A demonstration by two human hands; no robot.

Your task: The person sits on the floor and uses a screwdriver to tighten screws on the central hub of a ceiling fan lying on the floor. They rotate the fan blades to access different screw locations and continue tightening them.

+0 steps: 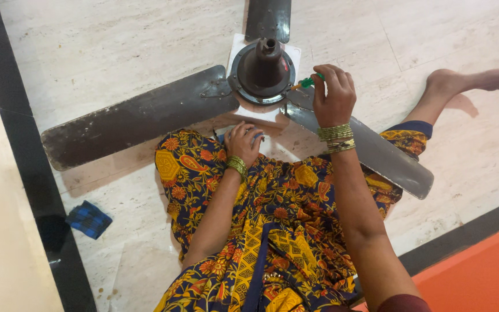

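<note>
The ceiling fan [261,72] lies on the pale marble floor [116,40], its dark hub on a white sheet [261,114] and its three blades spread out. Toward the floor's left edge, beside the black border strip, sits a blue checked cloth [88,219]. The left hand [242,142] rests curled at the sheet's near edge, over something small I cannot make out. The right hand [334,95] grips a green-handled screwdriver [306,83], its tip at the hub's rim.
</note>
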